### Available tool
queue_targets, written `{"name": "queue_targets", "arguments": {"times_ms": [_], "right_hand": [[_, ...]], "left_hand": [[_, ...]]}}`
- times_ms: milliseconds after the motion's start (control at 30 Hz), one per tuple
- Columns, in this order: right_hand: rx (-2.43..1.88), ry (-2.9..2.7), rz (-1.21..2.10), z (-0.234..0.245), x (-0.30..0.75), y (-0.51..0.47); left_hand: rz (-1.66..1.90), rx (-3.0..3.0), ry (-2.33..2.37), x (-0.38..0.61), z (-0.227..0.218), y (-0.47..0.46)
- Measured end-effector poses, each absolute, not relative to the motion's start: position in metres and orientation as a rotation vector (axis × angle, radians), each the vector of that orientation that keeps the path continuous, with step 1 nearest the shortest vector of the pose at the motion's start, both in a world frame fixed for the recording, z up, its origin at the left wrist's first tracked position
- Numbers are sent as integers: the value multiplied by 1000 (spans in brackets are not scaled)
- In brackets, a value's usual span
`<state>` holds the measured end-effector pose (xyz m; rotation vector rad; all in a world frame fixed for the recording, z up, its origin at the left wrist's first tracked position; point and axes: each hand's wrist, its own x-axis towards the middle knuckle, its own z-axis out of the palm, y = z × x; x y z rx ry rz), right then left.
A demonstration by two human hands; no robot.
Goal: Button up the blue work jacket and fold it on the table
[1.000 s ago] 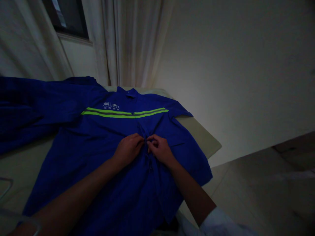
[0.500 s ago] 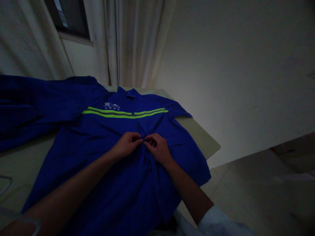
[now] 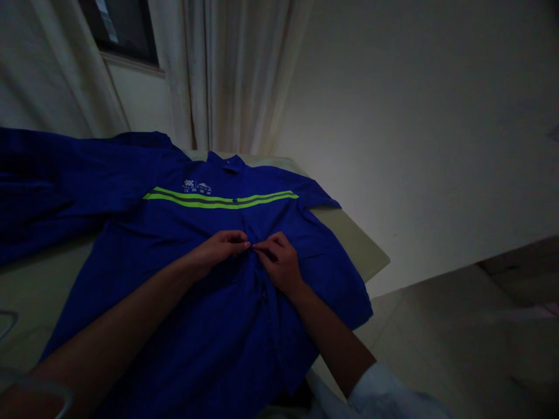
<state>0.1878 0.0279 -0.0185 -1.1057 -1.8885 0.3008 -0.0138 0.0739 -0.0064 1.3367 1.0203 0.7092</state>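
A blue work jacket (image 3: 174, 233) lies spread with its front up, its collar pointing away from me. A yellow-green and grey stripe (image 3: 192, 201) crosses its chest, with a white printed logo (image 3: 196, 187) above the stripe on the left. My left hand (image 3: 222, 247) pinches the front placket below the stripe, fingers closed. Right beside it, my right hand (image 3: 279, 259) pinches the same placket, thumb and forefinger nearly touching the left fingertips. Whatever lies between the fingertips is too small and dark to make out. A dark button (image 3: 234, 201) shows on the stripe.
Under the jacket is a pale table (image 3: 356, 238), whose corner juts out at right. Curtains (image 3: 236, 75) and a window (image 3: 126, 29) stand behind, a plain wall (image 3: 414, 128) to the right. Tiled floor (image 3: 419, 337) shows at lower right. A pale curved wire-like object (image 3: 9, 323) is at left.
My left hand has shifted slightly left and its fingers have straightened a little. My right hand stays at the placket, its fingertips slightly higher. The view has tilted a touch.
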Motion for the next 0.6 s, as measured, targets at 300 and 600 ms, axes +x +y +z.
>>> {"name": "queue_targets", "arguments": {"times_ms": [300, 600], "right_hand": [[-1149, -2040, 210, -19, 188, 26], [-1204, -1946, 287, -19, 186, 26]], "left_hand": [[691, 1302, 1057, -6, -17, 75], [713, 1327, 1017, -9, -21, 78]]}}
